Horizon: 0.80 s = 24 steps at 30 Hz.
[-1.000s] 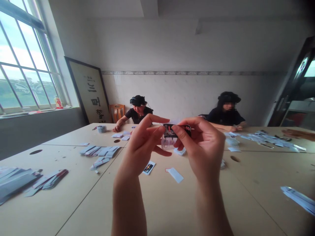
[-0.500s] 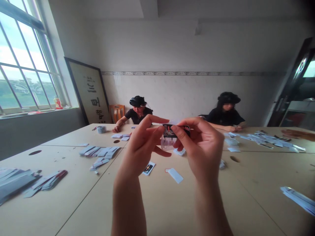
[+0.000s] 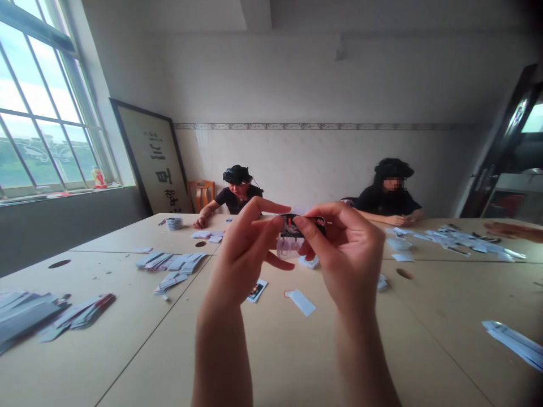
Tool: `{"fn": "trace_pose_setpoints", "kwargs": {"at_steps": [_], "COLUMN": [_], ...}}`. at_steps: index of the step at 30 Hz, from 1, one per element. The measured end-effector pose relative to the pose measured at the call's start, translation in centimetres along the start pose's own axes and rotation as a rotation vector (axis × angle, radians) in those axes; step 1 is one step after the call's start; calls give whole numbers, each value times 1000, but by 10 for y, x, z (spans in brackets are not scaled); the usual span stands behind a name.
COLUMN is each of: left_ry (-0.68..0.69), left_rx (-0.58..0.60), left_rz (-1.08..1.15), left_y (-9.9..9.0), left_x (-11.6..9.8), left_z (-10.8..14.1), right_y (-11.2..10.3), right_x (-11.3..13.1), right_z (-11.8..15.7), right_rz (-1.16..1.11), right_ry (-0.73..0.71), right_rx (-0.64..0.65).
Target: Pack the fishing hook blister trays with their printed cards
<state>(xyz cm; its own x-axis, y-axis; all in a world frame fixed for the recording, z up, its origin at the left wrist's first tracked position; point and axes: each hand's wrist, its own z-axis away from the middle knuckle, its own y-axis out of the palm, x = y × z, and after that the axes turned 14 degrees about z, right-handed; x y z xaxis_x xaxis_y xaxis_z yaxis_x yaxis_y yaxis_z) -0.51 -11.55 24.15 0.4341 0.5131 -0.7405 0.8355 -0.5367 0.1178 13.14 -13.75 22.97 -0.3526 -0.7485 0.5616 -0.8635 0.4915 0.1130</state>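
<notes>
A small black printed card with pale and red marks is held up in front of me, over the table. My right hand pinches it, thumb across the front and fingers behind. Against its back and below it shows a clear plastic piece, whose full shape is hidden. My left hand grips that plastic from the left, index finger along its top, thumb at the card's left end and a lower finger beneath. Below the hands lie a white paper slip and a small printed card.
Stacks of paper slips and a bigger pile lie to the left. More strips spread at the right, others near the right edge. Two people sit opposite; another person's hand reaches in from the right.
Both hands stay nearly still, keeping the same grip. The black card has tilted slightly, and more of its red mark shows beside my right thumb.
</notes>
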Motion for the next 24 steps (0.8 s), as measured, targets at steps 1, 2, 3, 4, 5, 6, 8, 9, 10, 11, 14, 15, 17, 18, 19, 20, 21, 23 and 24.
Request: {"fn": "trace_pose_setpoints", "kwargs": {"at_steps": [1,2,3,4,5,6,8,9,10,11,14,15,17,18,19,20,21,23,24], "left_ry": [6,12,17,21,25,28,29,30,30,30,27,24,17,13,9,6,4,0,0], "left_rx": [-12,-22,-32,-39,-46,-51,-55,-54,-52,-50,-35,-29,-19,-17,-15,-16,-21,-32,-38], "left_rz": [-5,-8,-12,-15,-18,-21,-26,-27,-27,-28,-23,-21,-20,-20,-20,-20,-19,-17,-18], "left_y": [1,1,2,2,3,3,5,5,5,6,6,5,5,5,5,6,6,7,7], "left_x": [0,0,1,1,1,1,2,1,1,1,0,0,-1,-1,-1,-1,-1,-2,-2], "left_z": [0,0,0,0,0,0,0,0,0,0,1,1,2,2,1,1,1,1,1], "right_y": [0,0,1,1,1,1,0,0,0,0,-1,-1,-1,-1,-1,-1,0,0,1], "right_x": [0,0,0,-1,-1,-1,-1,-1,-1,-1,-1,-1,-1,-1,-1,-1,-1,0,0], "right_z": [0,0,0,-1,-1,-1,-1,-1,-1,-1,-1,-1,-2,-2,-2,-2,-2,-2,-2], "right_rz": [-4,-8,-10,-9,-6,0,19,26,30,33,38,40,40,37,33,28,23,15,16], "right_ry": [-1,-2,-3,-4,-7,-10,-15,-16,-17,-16,-18,-18,-20,-20,-22,-22,-21,-14,-8], "right_rx": [2,5,8,9,8,5,-8,-14,-17,-19,-23,-22,-17,-16,-14,-12,-9,-4,-4]}}
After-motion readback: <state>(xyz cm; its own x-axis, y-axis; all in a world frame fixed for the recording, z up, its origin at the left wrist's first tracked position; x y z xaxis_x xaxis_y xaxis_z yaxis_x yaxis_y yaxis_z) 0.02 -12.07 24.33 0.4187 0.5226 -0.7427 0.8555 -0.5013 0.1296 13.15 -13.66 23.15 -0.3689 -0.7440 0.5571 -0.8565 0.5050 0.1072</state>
